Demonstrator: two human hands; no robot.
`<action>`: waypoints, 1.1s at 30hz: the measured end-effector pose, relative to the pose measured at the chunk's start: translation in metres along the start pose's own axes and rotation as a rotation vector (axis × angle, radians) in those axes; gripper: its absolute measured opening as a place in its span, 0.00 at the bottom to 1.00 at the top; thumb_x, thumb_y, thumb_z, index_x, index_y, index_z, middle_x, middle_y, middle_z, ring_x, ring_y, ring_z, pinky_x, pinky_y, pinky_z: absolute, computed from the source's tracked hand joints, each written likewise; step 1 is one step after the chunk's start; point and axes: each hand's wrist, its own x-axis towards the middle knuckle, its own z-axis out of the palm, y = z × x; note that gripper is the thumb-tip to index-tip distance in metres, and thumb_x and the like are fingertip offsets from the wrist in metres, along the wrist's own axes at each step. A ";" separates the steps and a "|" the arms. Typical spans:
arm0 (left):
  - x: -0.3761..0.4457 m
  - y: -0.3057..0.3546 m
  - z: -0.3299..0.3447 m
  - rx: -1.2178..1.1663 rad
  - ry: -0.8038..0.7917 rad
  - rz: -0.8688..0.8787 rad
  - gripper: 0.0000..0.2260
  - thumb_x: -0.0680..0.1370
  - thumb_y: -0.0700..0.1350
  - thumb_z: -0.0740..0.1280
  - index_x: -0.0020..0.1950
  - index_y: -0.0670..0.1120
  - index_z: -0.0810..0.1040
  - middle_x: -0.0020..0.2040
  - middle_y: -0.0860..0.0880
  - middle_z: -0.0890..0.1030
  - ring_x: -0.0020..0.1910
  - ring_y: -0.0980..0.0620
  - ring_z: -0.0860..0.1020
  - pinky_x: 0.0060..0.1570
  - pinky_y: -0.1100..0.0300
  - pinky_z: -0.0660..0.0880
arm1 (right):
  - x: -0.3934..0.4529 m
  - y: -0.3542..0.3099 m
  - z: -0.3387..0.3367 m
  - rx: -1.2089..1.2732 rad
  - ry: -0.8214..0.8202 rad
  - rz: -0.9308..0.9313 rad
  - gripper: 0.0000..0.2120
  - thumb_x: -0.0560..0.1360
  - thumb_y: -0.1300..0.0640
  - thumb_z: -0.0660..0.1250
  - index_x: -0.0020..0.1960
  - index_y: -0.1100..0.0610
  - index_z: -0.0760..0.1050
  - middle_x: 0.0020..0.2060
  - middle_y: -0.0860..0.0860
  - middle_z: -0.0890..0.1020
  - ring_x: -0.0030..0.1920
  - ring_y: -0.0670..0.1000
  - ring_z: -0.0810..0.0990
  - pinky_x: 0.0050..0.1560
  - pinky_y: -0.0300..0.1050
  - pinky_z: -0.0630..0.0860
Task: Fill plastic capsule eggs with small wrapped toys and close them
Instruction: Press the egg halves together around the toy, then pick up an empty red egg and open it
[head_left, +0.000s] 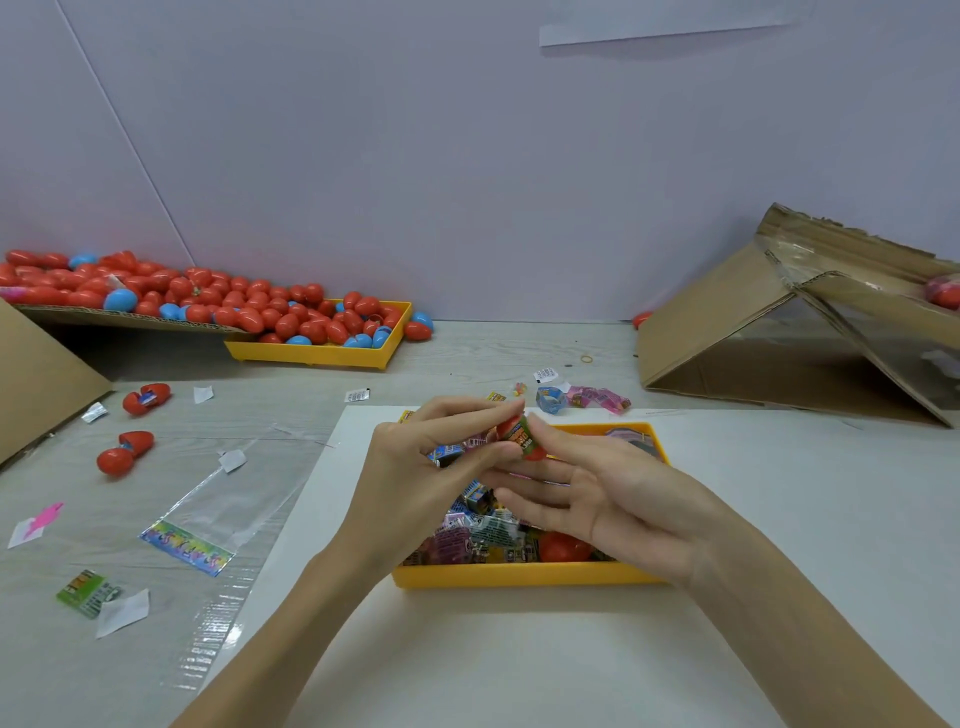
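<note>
Left hand (431, 457) and right hand (613, 499) pinch wrapped toy (521, 439) into red egg (535, 453) above yellow tray (524, 577) rim; print illegible.

Setting: a small hand-packing workstation, not a home or a shop. Evidence: bulk stock of red and blue capsule eggs (208, 301) heaped on a cardboard flap (119, 318) and spilling into a yellow tray (322, 353) at far left; opened cardboard cartons (779, 332) at far right and left edge. Plain partition wall (467, 156) behind a pale wood-grain bench (493, 353), littered with wrappers and an empty clear bag (228, 499).
</note>
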 end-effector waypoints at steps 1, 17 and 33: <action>0.000 0.000 0.000 0.000 -0.006 -0.005 0.18 0.75 0.46 0.74 0.65 0.49 0.83 0.60 0.55 0.84 0.61 0.55 0.82 0.61 0.61 0.78 | 0.000 0.000 -0.001 -0.091 0.018 -0.031 0.16 0.78 0.51 0.74 0.59 0.62 0.85 0.56 0.62 0.85 0.59 0.59 0.85 0.53 0.46 0.83; 0.008 -0.003 -0.013 0.123 0.115 -0.143 0.16 0.79 0.60 0.64 0.64 0.61 0.82 0.62 0.63 0.83 0.56 0.58 0.83 0.54 0.60 0.81 | -0.007 -0.101 -0.074 0.029 0.331 -0.492 0.23 0.77 0.53 0.73 0.66 0.66 0.77 0.57 0.57 0.86 0.52 0.51 0.86 0.49 0.41 0.83; 0.091 -0.073 -0.051 0.502 0.230 -0.519 0.12 0.85 0.43 0.63 0.66 0.41 0.79 0.63 0.44 0.81 0.63 0.44 0.77 0.57 0.52 0.75 | 0.007 -0.011 -0.036 -0.845 0.382 -0.585 0.09 0.83 0.59 0.66 0.50 0.54 0.85 0.35 0.52 0.84 0.33 0.49 0.81 0.35 0.36 0.77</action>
